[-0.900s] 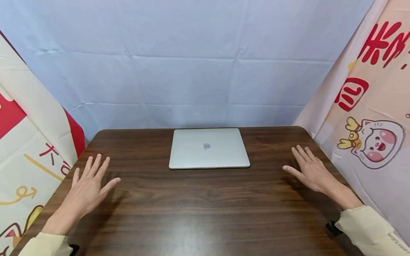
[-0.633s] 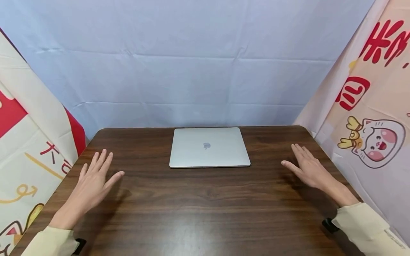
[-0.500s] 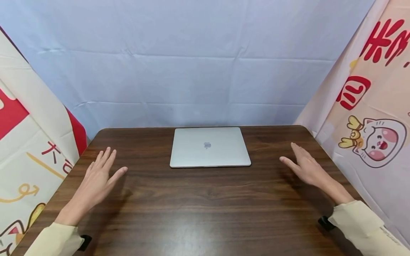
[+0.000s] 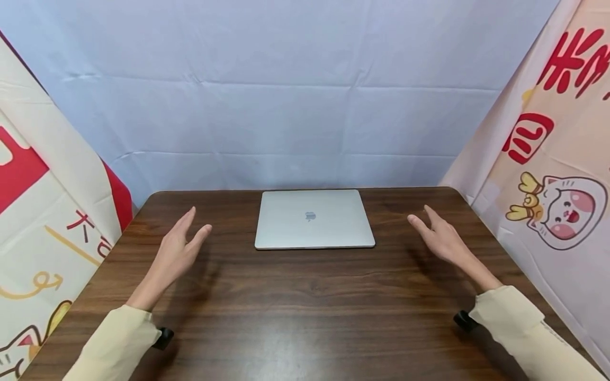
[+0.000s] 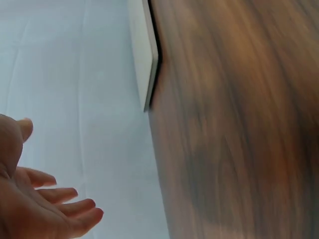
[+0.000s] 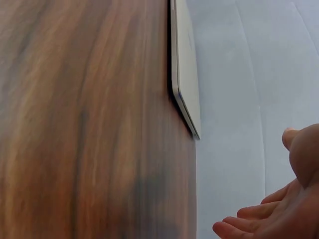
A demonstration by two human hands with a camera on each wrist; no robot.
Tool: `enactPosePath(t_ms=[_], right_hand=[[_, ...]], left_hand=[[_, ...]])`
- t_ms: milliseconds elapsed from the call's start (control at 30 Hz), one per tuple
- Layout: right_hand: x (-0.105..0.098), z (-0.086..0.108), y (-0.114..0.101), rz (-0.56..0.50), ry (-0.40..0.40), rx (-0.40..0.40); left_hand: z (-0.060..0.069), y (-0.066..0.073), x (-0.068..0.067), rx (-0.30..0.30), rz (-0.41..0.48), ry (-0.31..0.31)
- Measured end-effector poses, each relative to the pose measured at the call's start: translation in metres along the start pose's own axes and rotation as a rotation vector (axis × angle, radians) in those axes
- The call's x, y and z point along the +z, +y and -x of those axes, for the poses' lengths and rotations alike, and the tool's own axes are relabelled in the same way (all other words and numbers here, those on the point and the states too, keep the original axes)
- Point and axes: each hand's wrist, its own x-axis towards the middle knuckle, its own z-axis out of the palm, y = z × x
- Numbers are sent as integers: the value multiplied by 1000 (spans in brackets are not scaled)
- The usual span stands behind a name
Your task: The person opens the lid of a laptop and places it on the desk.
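A closed silver laptop [image 4: 314, 219] lies flat at the far edge of the wooden table [image 4: 305, 296]. Left of it, the left hand [image 4: 172, 254] hovers above the tabletop with thumb and fingers spread apart, holding nothing. On the other side, the right hand [image 4: 443, 238] is also raised over the table, fingers extended and touching nothing. In the left wrist view the laptop [image 5: 143, 55] shows its corner beyond the left hand [image 5: 45, 199]. The right wrist view shows the laptop [image 6: 185, 69] and the right hand [image 6: 279, 199] with its fingers slightly bent.
A pale blue cloth [image 4: 286, 106] hangs behind the table. Printed cloths with red lettering and cartoon figures hang at the left [image 4: 52, 211] and right [image 4: 548, 159]. Dark bands sit at both wrists below cream sleeves [image 4: 114, 338].
Both hands have moved inward toward the laptop, the left one farther and also away from the body. Their palms have turned more toward each other. The laptop has stayed in place.
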Motion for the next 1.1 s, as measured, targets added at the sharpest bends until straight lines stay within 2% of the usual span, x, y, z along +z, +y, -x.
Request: enactPosePath(t_ms=[300, 567, 1100], right_hand=[[11, -18, -13, -42, -8, 29], [18, -32, -21, -71, -21, 52], [35, -60, -28, -193, -54, 61]], left_hand=[[-21, 11, 22, -110, 71, -81], [-37, 12, 36, -138, 118, -108], [-69, 13, 66, -192, 240, -71]])
